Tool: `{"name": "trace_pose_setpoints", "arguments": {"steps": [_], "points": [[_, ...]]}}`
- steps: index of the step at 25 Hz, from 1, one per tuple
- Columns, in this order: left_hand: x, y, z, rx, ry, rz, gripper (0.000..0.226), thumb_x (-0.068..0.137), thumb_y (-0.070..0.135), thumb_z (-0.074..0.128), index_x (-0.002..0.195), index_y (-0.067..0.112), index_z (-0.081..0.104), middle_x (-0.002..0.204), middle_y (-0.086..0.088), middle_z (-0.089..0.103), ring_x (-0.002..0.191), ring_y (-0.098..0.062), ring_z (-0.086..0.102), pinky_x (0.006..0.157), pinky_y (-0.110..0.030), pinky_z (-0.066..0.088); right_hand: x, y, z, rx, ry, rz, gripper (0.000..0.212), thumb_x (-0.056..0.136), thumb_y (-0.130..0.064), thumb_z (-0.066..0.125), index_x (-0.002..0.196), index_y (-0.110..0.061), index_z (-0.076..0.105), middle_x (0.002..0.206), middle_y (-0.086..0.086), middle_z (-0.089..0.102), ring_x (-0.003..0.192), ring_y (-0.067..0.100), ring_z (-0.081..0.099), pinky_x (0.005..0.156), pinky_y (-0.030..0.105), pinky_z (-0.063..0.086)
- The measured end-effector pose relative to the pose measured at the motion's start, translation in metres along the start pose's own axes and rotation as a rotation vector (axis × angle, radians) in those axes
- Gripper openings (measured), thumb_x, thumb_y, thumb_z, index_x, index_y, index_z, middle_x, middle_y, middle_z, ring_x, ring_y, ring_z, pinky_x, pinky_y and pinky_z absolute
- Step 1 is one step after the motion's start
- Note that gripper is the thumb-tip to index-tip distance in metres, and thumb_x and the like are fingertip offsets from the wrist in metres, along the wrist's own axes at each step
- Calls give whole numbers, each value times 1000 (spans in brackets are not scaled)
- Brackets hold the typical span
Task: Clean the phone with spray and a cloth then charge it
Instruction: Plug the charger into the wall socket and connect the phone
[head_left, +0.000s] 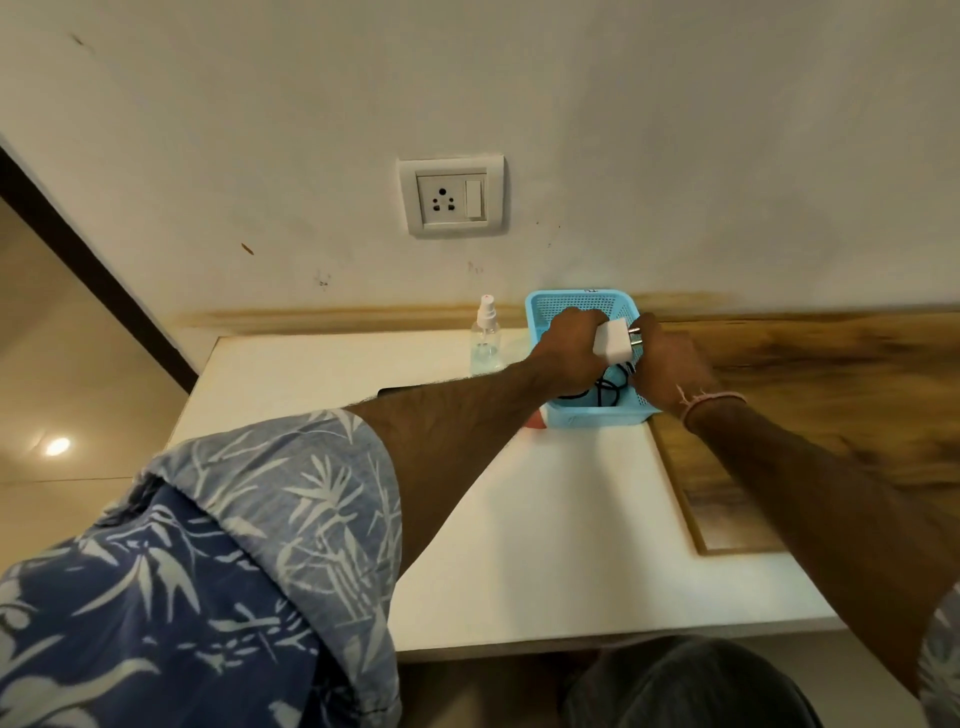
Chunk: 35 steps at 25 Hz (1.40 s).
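My left hand (569, 348) grips a white charger plug (614, 340) above the blue plastic basket (582, 304), its metal pins pointing right. My right hand (667, 364) reaches into the same basket beside the plug, its fingers down at the black cable (605, 387) coiled inside. A clear spray bottle (485, 338) with a white nozzle stands just left of the basket. A dark edge of the phone (402, 389) peeks out behind my left forearm. A bit of red-and-white cloth (537, 420) shows at the basket's front left corner.
A white wall socket with a switch (451, 196) sits on the wall above the bottle. The white table (545, 519) runs to a front edge near me. A wooden panel (810, 374) lies along the right side and back.
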<state>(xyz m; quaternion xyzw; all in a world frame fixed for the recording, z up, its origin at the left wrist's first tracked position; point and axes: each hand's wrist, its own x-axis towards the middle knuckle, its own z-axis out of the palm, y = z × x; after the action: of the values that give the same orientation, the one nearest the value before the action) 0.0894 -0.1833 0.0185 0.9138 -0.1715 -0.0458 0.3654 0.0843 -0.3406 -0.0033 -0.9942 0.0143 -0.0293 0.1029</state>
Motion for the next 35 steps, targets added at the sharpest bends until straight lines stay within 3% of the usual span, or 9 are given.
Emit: {"name": "trace_pose_setpoints", "arguments": {"steps": [5,10,15,18,21,25,28,30,35], "points": [[-15,9,-34,-256,215,-13,51,81,8,76,129,5,61,123,-13,66,111,-28,60,86,-30,47,2,-7,-20,228,-77,9,77,63,-18,85,131,-17,49,120,11,62,107,30,58,86,32,46],[-36,28,-81,-631,267,-70,52,86,3,72,135,7,57,127,-11,64,114,-30,62,96,-48,53,-12,-40,-40,467,-288,-108,88,62,-8,87,137,-22,44,123,7,57,110,27,57,96,44,50],[-71,56,-129,-980,258,-67,45,92,-3,62,136,3,53,113,-15,67,100,-28,69,92,-55,56,-20,-63,-45,630,-48,-49,44,73,-11,81,114,-12,62,114,8,63,100,24,60,85,32,49],[-93,72,-163,-1168,274,-30,34,96,-6,55,129,-2,53,94,-12,67,97,-30,68,93,-59,53,-21,-63,-47,560,48,-3,22,83,-14,72,104,-9,70,105,16,69,95,32,65,81,32,52],[-117,87,-197,-1304,307,15,37,95,-13,48,132,-14,46,77,-6,62,93,-33,66,94,-62,52,-18,-59,-56,404,35,88,22,91,-24,61,100,-8,72,102,15,71,97,32,65,75,26,43],[-156,95,-237,-1364,328,135,11,98,-7,47,95,-1,56,95,-18,57,92,-33,63,94,-62,51,-23,-46,-73,525,-166,269,40,93,-43,53,97,-6,69,87,14,65,70,28,59,56,29,45],[-180,83,-255,-1345,367,173,17,98,-4,49,114,-7,53,109,-22,53,94,-32,63,95,-60,52,-36,-44,-84,767,-332,386,58,95,-57,39,100,-6,66,91,14,65,73,31,64,69,37,56],[-193,71,-257,-1283,397,156,31,98,-3,50,128,-10,49,113,-21,55,96,-30,64,94,-57,54,-37,-52,-98,793,-291,322,62,98,-54,36,98,0,66,91,21,70,79,35,70,74,41,58],[-210,39,-237,-1175,470,57,37,98,-2,52,135,-4,49,114,-20,59,97,-30,67,91,-56,56,-46,-90,-169,652,22,45,53,99,-44,45,78,-2,70,63,8,72,47,20,67,41,22,49]]}}
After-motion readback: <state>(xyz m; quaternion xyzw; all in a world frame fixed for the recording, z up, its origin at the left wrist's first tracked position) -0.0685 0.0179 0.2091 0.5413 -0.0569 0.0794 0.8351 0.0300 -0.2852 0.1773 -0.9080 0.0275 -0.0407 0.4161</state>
